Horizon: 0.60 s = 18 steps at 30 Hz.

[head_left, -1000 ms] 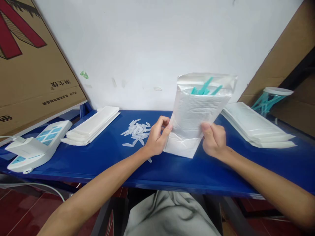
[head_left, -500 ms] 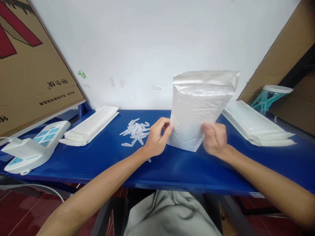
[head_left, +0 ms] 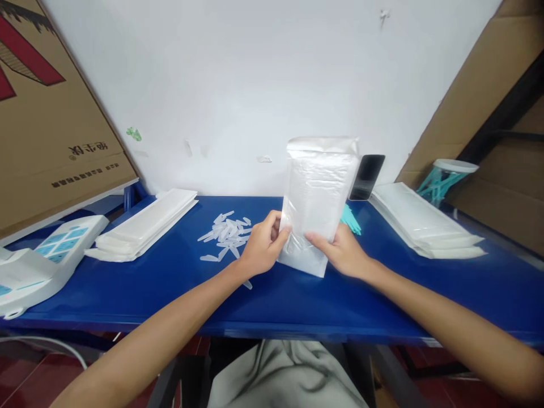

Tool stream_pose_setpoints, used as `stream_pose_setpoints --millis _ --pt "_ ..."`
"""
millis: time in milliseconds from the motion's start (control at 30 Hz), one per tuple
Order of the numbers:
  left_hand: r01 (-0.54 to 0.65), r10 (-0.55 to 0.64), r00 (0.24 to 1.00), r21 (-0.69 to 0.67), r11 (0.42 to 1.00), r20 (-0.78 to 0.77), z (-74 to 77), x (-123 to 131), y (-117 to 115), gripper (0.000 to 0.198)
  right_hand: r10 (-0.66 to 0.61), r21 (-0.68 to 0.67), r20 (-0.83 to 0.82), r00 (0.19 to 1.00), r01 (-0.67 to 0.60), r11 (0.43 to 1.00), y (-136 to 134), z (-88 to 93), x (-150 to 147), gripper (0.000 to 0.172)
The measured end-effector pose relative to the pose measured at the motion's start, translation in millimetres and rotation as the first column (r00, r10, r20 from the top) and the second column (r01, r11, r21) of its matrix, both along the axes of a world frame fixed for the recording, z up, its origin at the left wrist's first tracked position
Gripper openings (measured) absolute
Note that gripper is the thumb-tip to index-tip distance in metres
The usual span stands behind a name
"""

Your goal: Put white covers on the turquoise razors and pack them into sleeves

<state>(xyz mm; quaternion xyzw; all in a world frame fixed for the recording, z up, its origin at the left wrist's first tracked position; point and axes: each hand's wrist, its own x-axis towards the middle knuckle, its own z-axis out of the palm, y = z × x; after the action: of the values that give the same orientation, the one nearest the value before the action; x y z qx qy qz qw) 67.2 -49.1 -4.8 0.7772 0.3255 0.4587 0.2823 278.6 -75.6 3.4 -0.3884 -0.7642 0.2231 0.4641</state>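
A white padded mailer (head_left: pixel 317 192) stands nearly upright above the blue table, its flap at the top. My left hand (head_left: pixel 264 242) grips its lower left side, thumb in front. At the lower right, my right hand (head_left: pixel 346 249) holds the same mailer, its thumb pressed on the front and its fingers hidden behind. To the left of my left hand lies a loose heap of small translucent plastic pieces (head_left: pixel 229 231). Behind the mailer, on the right, show some teal sticks (head_left: pixel 350 220) and a dark phone (head_left: pixel 367 177) leaning by the wall; both are partly covered.
Stacks of white mailers lie at left (head_left: pixel 147 224) and right (head_left: pixel 425 221). A white power strip (head_left: pixel 55 249) with a plugged-in adapter is at far left. A lidded jar of teal sticks (head_left: pixel 446 181) stands back right. Cardboard (head_left: pixel 63 113) leans at left.
The mailer has turned and looks narrower, with its flap folded closer. My right hand has shifted left, its thumb now across the front. The phone and loose teal sticks have come into view.
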Motion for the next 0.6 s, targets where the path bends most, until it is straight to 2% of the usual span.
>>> stream_pose_setpoints --millis 100,267,367,500,600 --pt "0.034 -0.033 0.999 -0.046 0.998 0.022 0.0 0 0 0.024 0.021 -0.027 -0.016 1.000 -0.022 0.999 2 1.2 1 0.034" --pt "0.150 -0.112 0.973 -0.185 0.971 0.200 -0.8 2 1 0.021 0.094 0.003 -0.027 0.995 -0.094 0.996 8 9.4 12 0.043" --pt "0.165 -0.083 0.955 -0.276 0.947 0.285 -0.7 3 4 0.015 0.121 0.014 -0.086 0.989 -0.121 0.993 11 9.4 17 0.056" --pt "0.119 -0.025 0.944 -0.271 0.955 0.328 3.4 3 6 0.008 0.131 -0.095 -0.190 0.973 -0.151 0.984 14 3.1 16 0.059" --pt "0.117 -0.041 0.945 -0.222 0.968 0.323 7.4 2 3 0.009 0.187 -0.212 -0.202 0.961 -0.229 0.950 14 0.8 11 0.055"
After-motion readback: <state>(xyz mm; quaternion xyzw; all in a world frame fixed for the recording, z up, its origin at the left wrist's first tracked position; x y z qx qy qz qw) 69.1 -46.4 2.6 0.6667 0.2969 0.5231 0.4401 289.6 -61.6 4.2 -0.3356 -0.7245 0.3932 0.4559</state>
